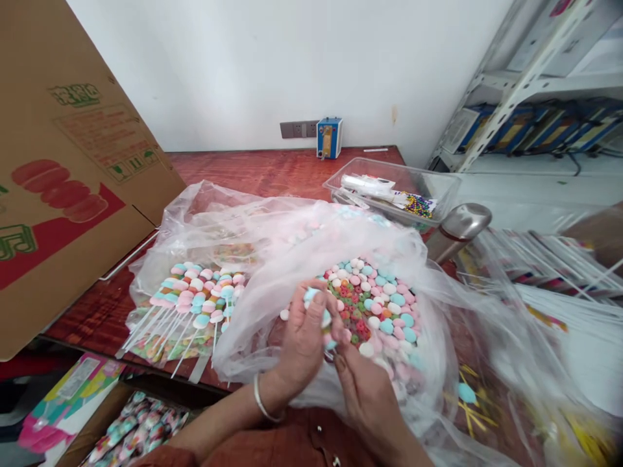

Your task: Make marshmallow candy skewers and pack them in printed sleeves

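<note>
My left hand point(304, 334), with a bangle on the wrist, is closed around a candy skewer point(327, 319) of pastel blue, white and darker pieces. Just below, the fingers of my right hand point(365, 383) are closed at the skewer's lower end; the stick between them is mostly hidden. Both hands are over an opened clear plastic bag point(243, 344). Inside it, pink, white and blue round candies point(389, 301) surround red and green ring-shaped gummies point(359, 314). To the left, several assembled candy skewers point(195, 295) with white sticks lie side by side on plastic.
A cardboard box point(78, 168) stands at the left. Behind the bag are a clear plastic tray point(445, 188) with beaded sticks and a metal flask point(464, 224). Paper sticks or cards point(540, 259) are stacked at right. An open box of wrapped candies point(139, 428) sits below the table edge.
</note>
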Available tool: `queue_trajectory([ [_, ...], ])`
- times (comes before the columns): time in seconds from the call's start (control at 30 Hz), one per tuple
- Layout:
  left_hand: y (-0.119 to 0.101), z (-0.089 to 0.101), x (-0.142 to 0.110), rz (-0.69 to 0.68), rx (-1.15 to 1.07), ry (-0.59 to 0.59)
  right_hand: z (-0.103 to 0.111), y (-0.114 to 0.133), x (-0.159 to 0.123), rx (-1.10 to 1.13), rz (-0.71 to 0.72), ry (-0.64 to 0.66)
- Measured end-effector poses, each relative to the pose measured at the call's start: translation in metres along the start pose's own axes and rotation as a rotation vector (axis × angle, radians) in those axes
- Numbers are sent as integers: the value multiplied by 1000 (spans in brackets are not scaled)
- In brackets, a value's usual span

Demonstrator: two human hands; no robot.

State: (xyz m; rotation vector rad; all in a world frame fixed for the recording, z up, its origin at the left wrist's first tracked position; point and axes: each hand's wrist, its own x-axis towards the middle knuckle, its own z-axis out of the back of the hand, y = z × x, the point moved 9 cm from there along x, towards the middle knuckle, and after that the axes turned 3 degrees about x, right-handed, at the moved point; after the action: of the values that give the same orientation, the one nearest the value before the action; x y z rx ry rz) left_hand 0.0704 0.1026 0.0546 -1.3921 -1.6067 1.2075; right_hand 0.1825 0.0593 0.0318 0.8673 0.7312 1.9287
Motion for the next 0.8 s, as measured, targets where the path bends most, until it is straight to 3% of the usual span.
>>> queue_trajectory([
  [0.1, -76, 55, 7, -316, 308, -100, 18, -15, 16, 94, -153, 6],
  [0.2, -132, 130, 22, -507, 943, -400, 9, -30, 19, 11, -203, 98],
  [0.23, -141, 152, 28, -533, 1180, -497, -1, -34, 17, -43, -217, 146],
  [0.3, -140, 189, 43, -503, 1545, -578, -18, -41, 13, -172, -271, 202],
  [0.33, -134, 202, 50, -466, 1671, -569, -25, -43, 12, -234, -306, 208],
  [0.4, -123, 210, 52, -492, 1774, -538, -34, -44, 12, -308, -357, 194],
  [0.5, -126, 185, 19, -740, 1571, -632, -38, -44, 17, -329, -380, 183],
  [0.57, -121, 154, -5, -824, 1338, -570, -32, -48, 17, -315, -397, 167],
  [0.63, -99, 117, -10, -743, 1138, -342, -23, -56, 12, -288, -411, 155],
  [0.73, -35, 57, 1, -517, 1070, 114, -17, -67, -10, -149, -440, 157],
  [0.8, 2, 34, 12, -448, 1113, 254, -23, -73, -32, 87, -499, 171],
])
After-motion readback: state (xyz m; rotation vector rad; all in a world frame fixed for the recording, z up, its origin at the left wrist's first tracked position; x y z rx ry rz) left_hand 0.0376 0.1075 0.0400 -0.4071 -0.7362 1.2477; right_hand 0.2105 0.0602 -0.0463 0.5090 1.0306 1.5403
